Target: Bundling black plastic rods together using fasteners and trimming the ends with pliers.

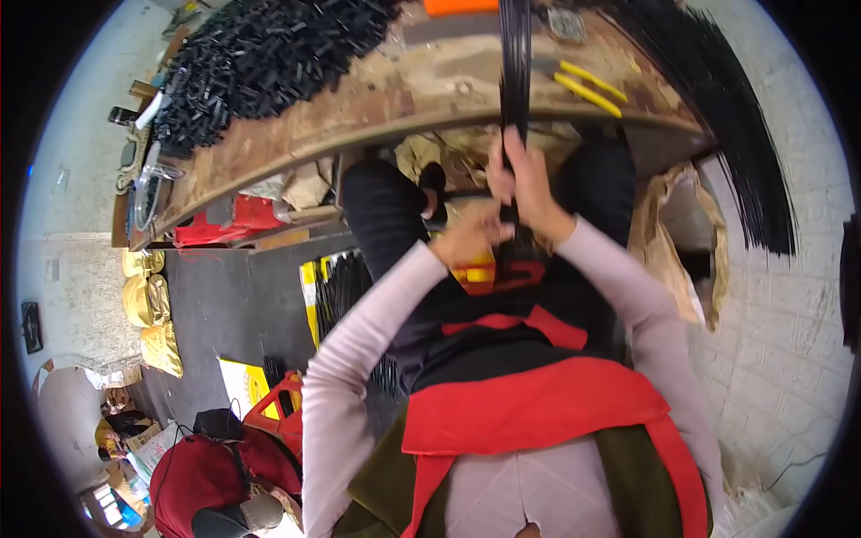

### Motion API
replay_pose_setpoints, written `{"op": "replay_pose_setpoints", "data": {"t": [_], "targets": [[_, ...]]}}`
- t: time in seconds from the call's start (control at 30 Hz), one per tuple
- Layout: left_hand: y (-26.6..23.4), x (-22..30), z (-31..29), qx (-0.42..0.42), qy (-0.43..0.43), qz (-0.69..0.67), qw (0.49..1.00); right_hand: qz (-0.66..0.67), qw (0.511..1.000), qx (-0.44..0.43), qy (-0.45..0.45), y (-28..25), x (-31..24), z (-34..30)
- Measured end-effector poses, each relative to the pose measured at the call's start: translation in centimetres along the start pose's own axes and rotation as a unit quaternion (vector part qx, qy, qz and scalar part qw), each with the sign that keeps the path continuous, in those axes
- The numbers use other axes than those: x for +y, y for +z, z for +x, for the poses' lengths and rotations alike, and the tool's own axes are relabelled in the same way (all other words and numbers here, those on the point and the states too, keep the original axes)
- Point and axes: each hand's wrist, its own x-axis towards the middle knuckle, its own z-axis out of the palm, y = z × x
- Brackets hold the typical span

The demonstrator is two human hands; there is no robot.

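Bundle (516, 67) points forward, lengthwise over the bench (430, 85).

A: Walls?
B: White brick wall (780, 332) at right; pale, patchy wall (81, 278) at left.
A: Floor (211, 296)?
B: Dark grey.
A: Furniture?
B: Worn wooden workbench (444, 85) along the far side.
A: Light?
B: Bright on both walls.

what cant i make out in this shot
In the head view:
Black strands in the right hand: far end cut off by the top edge.
Left hand: exact grip hidden by motion blur.
Orange thing: cut off by the top edge, kind unclear.
Paper bag: contents lost in shadow.
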Motion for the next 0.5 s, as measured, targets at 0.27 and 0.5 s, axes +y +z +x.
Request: {"op": "replay_pose_setpoints", "data": {"t": [0.27,0.5], "targets": [[3.7,-3.1,-5.8,-0.025,-0.132,-0.124,0.983,0.018,0.998,0.005,0.063,-3.4,5.1,-4.2],[-9.5,7.6,-1.6,-0.052,-0.016,0.060,0.997,0.034,0.995,0.096,0.007,-2.1,-1.0,0.4]]}}
